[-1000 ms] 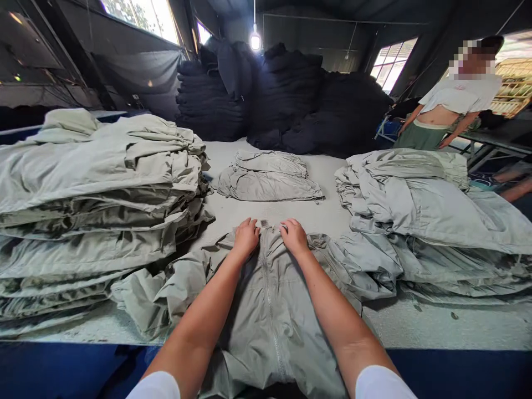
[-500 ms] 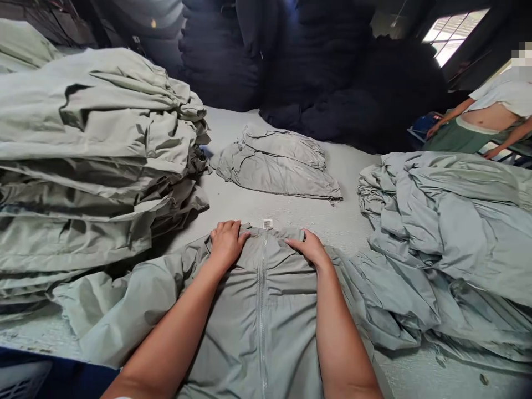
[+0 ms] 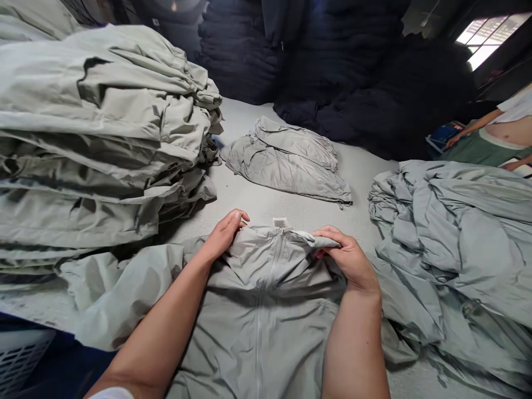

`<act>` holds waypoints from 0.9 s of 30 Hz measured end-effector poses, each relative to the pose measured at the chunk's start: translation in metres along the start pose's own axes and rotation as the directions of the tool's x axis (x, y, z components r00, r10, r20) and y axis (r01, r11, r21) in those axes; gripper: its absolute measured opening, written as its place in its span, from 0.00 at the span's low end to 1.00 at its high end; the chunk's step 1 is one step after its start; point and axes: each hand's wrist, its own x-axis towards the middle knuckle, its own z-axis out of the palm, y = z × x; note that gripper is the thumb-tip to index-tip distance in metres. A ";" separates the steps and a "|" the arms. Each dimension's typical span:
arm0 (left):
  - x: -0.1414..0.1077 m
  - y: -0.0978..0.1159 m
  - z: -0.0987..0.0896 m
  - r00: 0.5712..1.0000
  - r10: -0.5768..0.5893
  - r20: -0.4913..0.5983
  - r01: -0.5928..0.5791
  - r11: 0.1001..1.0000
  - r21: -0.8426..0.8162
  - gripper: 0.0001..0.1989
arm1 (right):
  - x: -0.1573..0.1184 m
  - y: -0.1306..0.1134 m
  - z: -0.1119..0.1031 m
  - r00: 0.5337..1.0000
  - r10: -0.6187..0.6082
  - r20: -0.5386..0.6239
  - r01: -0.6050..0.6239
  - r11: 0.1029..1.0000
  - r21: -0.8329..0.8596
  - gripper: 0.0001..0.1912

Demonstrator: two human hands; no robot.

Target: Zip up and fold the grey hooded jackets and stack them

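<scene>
A grey-green zip jacket point(image 3: 257, 321) lies front up before me, its collar away from me and its sleeves out to both sides. The zipper runs down the middle, and a small white label point(image 3: 281, 223) shows at the neck. My right hand point(image 3: 347, 252) pinches the collar edge on the right, with the cloth raised between thumb and fingers. At the left side of the collar, my left hand point(image 3: 226, 233) has its fingers curled round the fabric edge; the fingertips are partly hidden.
A tall stack of grey-green garments point(image 3: 116, 144) stands on the left, and a heap of similar cloth point(image 3: 465, 238) lies on the right. Beyond the jacket is a folded garment point(image 3: 291, 160). Dark piles point(image 3: 332, 72) rise behind. A person point(image 3: 505, 130) stands far right; a white basket point(image 3: 22, 354) sits lower left.
My hands have moved apart along the collar and turned inward. The collar and upper front are now lifted and bunched where they lay flatter. The camera view has shifted slightly left.
</scene>
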 end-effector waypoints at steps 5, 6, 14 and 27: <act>0.000 -0.001 -0.004 0.880 -0.083 0.468 0.144 0.985 -0.096 0.29 | -0.014 -0.022 -0.004 0.981 -0.156 0.114 0.169 0.979 -0.115 0.10; 0.000 0.000 -0.002 0.796 -0.067 0.601 0.159 0.982 -0.101 0.29 | -0.017 -0.025 -0.006 0.971 -0.137 0.196 0.164 0.978 -0.127 0.10; -0.007 0.002 0.021 0.468 -0.068 0.881 0.115 0.993 0.016 0.38 | -0.019 -0.019 0.000 0.937 0.185 0.295 -0.141 0.976 -0.163 0.36; -0.006 -0.013 0.033 0.775 -0.098 0.624 0.073 0.995 0.066 0.43 | 0.016 0.018 0.028 0.990 0.128 0.060 -0.075 0.835 -0.545 0.09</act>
